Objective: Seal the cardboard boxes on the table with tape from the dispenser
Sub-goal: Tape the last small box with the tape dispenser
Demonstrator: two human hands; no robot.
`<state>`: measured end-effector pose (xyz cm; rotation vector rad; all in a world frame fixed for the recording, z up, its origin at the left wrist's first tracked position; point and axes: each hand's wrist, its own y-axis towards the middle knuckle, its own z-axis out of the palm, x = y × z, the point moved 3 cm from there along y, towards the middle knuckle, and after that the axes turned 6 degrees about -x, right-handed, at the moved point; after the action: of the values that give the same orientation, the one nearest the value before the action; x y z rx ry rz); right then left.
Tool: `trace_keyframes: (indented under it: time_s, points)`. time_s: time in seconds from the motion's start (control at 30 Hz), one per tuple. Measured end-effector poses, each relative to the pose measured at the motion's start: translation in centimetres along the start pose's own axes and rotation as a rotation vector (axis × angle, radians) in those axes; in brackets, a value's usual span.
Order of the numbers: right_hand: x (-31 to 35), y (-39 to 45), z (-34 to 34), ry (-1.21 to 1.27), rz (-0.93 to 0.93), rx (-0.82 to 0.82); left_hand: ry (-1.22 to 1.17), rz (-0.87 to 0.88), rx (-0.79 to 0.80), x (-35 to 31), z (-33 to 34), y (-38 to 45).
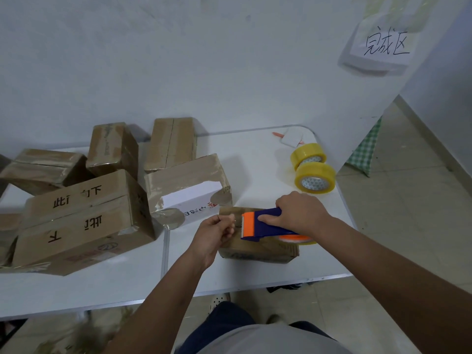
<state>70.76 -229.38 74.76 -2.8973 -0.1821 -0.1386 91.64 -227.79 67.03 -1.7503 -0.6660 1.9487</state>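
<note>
— Where's the dispenser right now?

— The blue-and-orange plastic tape dispenser point(263, 223) sits on top of the small brown cardboard box point(258, 247) nearest the desk's front edge. The right hand point(300, 213) grips its blue handle, fingers curled over the top and thumb along the side. The orange blade end faces the left hand.

— And the left hand?

— The left hand point(217, 232) is just beside the dispenser's orange end, at the near-left corner of that small box. Its fingers point(226, 221) are curled and pinched together at what looks like the tape end, but the clear strip is too faint for me to be sure.

— Other boxes?

— To the left of the small box stands a pile of brown cardboard boxes point(84, 200): a large one with black characters printed on it point(76, 221), a taped box with a white panel point(191, 190) touching it, and three more behind them against the wall.

— Anything else on the white desk point(255, 162)?

— Beyond the small box, toward the far right corner, two yellow tape rolls point(313, 171) lie touching each other. Behind them is a white card point(292, 136) over an orange pen. A paper sign with handwritten characters point(383, 44) hangs on the wall above.
</note>
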Motion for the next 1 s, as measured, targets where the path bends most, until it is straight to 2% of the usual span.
trace_keyframes:
  time_s: [0.17, 0.23, 0.43, 0.6, 1.0]
  points:
    - [0.9, -0.1, 0.3, -0.020, 0.029, 0.010, 0.150, 0.141, -0.196, 0.6, -0.7, 0.0]
    - [1.1, 0.0, 0.4, -0.002, 0.038, 0.032, 0.214, 0.199, -0.216, 0.6, -1.4, 0.2]
    - [2.1, 0.4, 1.0, 0.074, 0.054, 0.070, 0.186, 0.197, -0.311, 0.2, -5.3, 1.3]
    - [3.2, 1.2, 0.7, 0.037, 0.050, 0.072, 0.180, 0.174, -0.277, 0.9, -6.9, 2.3]
    - [4.0, 1.8, 0.9, -0.021, 0.105, 0.049, 0.127, 0.080, -0.198, 3.9, -5.9, 3.9]
